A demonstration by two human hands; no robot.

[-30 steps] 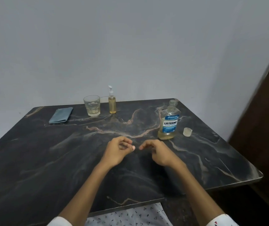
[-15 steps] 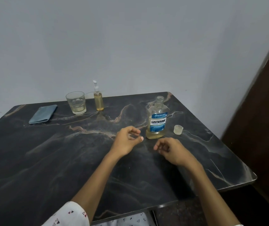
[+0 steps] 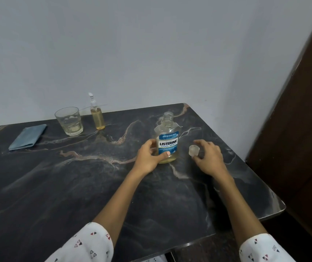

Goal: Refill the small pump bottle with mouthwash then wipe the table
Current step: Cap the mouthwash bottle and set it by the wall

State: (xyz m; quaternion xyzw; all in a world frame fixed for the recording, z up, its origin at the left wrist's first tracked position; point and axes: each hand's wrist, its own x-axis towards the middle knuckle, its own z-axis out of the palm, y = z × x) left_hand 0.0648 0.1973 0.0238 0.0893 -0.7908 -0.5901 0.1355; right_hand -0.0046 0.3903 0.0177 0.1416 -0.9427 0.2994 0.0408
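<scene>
Here the small pump bottle [image 3: 97,115] stands upright at the far edge of the dark marble table [image 3: 75,186], close to the wall, holding amber liquid nearly to its shoulder. Just to its left is a glass tumbler [image 3: 69,121] with a little pale liquid in the bottom, and further left a folded blue cloth [image 3: 27,137] lies flat. Well to the right, nearer the person, the mouthwash bottle [image 3: 167,140] stands uncapped with liquid low in its base. The left hand [image 3: 149,156] grips its lower part, thumb across the front of the label and fingers curled round the far side. Just beside it on the right, the right hand [image 3: 208,157] closes its thumb and fingertips around the clear cap [image 3: 193,149] on the tabletop. Both forearms reach out from white patterned sleeves [image 3: 87,242].
</scene>
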